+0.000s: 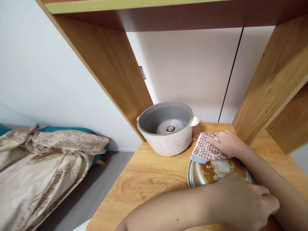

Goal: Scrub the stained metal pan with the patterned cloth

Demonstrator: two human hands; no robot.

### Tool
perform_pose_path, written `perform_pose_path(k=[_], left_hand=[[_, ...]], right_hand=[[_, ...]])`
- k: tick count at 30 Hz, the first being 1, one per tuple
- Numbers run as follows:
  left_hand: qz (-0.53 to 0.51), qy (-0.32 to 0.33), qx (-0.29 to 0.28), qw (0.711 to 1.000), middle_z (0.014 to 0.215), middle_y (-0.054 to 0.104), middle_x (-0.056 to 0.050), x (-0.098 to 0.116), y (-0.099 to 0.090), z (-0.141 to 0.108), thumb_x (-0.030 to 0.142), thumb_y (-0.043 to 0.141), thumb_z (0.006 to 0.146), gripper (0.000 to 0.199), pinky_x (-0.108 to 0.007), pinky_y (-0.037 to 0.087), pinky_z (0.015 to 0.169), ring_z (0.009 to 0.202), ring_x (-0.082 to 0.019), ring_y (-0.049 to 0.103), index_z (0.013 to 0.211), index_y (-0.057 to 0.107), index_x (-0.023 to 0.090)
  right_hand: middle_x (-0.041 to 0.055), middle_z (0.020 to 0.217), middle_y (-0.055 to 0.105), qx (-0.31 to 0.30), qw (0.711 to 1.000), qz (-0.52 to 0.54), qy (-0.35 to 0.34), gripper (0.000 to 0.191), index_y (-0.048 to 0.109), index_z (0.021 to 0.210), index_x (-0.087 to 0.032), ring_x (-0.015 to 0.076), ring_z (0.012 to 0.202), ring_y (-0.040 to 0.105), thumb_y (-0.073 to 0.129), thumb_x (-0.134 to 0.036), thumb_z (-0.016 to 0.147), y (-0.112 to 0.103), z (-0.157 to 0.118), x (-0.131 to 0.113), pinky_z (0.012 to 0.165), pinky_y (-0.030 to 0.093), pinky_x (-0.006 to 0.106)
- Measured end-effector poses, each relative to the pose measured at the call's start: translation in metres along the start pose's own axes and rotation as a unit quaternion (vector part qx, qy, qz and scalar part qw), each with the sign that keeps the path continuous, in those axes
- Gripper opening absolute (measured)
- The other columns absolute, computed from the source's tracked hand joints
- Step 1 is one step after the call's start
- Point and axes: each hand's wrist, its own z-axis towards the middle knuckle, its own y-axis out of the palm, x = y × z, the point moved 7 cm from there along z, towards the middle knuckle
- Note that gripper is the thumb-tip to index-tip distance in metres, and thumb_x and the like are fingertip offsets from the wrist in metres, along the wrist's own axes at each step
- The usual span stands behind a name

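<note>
Tabletop point(134, 175): wood, under stained pot point(222, 169) | wall point(36, 64): white | floor point(109, 166): grey

Worktop point(127, 183): wood, lt. brown w/ visible grain. Cooker point(166, 142): stands upright twd. rear, open top, white ext., grey int., some marks on side. Pan point(222, 170): metal, lies base-up to right of & nearer front than cooker, just beside it; base stained brn. w/ pale patches; near side hidden.
</note>
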Motion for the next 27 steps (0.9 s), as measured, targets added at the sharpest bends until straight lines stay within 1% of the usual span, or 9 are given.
perform_pose_path(k=[4, 8, 14, 20, 23, 27], left_hand=[[0.002, -0.003, -0.010, 1.000, 0.105, 0.071, -0.001, -0.0009, 0.0008, 0.0007, 0.031, 0.050, 0.103, 0.015, -0.037, 0.039, 0.046, 0.066, -0.014, 0.062, 0.101, 0.060, 0.020], [0.001, 0.004, -0.014, 1.000, 0.106, 0.071, 0.000, 0.0009, 0.0003, 0.0002, 0.029, 0.052, 0.102, 0.013, -0.037, 0.041, 0.047, 0.066, -0.014, 0.061, 0.101, 0.059, 0.018], [0.011, 0.001, 0.002, 1.000, 0.105, 0.071, -0.001, 0.0015, -0.0006, -0.0007, 0.028, 0.053, 0.102, 0.013, -0.036, 0.040, 0.047, 0.065, -0.014, 0.061, 0.101, 0.061, 0.018], [0.004, 0.007, -0.003, 1.000, 0.103, 0.070, -0.002, 0.0010, 0.0022, 0.0003, 0.026, 0.050, 0.102, 0.015, -0.036, 0.042, 0.047, 0.067, -0.015, 0.062, 0.103, 0.063, 0.018], [0.010, 0.000, -0.004, 1.000, 0.104, 0.070, -0.002, 0.0007, 0.0012, -0.0006, 0.027, 0.052, 0.102, 0.014, -0.035, 0.040, 0.048, 0.070, -0.015, 0.063, 0.104, 0.062, 0.018], [0.013, 0.009, 0.003, 1.000, 0.102, 0.069, -0.001, 0.0025, -0.0020, -0.0011, 0.027, 0.054, 0.102, 0.012, -0.035, 0.039, 0.047, 0.068, -0.014, 0.062, 0.102, 0.061, 0.017]], right_hand=[[0.0148, 0.104, 0.079, -0.003, 1.000, -0.002, 0.000, 0.055, 0.073, 0.101, -0.020, 0.0311, 0.097, 0.072, 0.038, -0.062, 0.104, -0.0008, -0.0002, -0.0004, 0.073, 0.040, 0.035], [0.0151, 0.104, 0.079, -0.010, 1.000, -0.002, 0.005, 0.056, 0.074, 0.102, -0.019, 0.0304, 0.096, 0.071, 0.038, -0.062, 0.104, -0.0021, -0.0007, -0.0017, 0.074, 0.040, 0.034], [0.0149, 0.103, 0.080, -0.006, 1.000, -0.005, 0.003, 0.057, 0.075, 0.102, -0.019, 0.0298, 0.095, 0.072, 0.038, -0.063, 0.104, -0.0027, -0.0010, -0.0026, 0.072, 0.039, 0.034], [0.0152, 0.102, 0.080, -0.004, 1.000, 0.000, -0.009, 0.058, 0.074, 0.099, -0.019, 0.0308, 0.094, 0.072, 0.037, -0.063, 0.104, -0.0027, -0.0010, -0.0026, 0.071, 0.039, 0.035], [0.0153, 0.102, 0.080, -0.005, 1.000, -0.001, -0.009, 0.058, 0.074, 0.100, -0.018, 0.0306, 0.094, 0.072, 0.037, -0.064, 0.104, -0.0030, -0.0007, -0.0031, 0.072, 0.040, 0.035], [0.0146, 0.100, 0.079, -0.006, 1.000, -0.002, -0.003, 0.058, 0.074, 0.099, -0.019, 0.0295, 0.093, 0.072, 0.038, -0.065, 0.104, -0.0031, -0.0004, -0.0025, 0.071, 0.039, 0.034]])
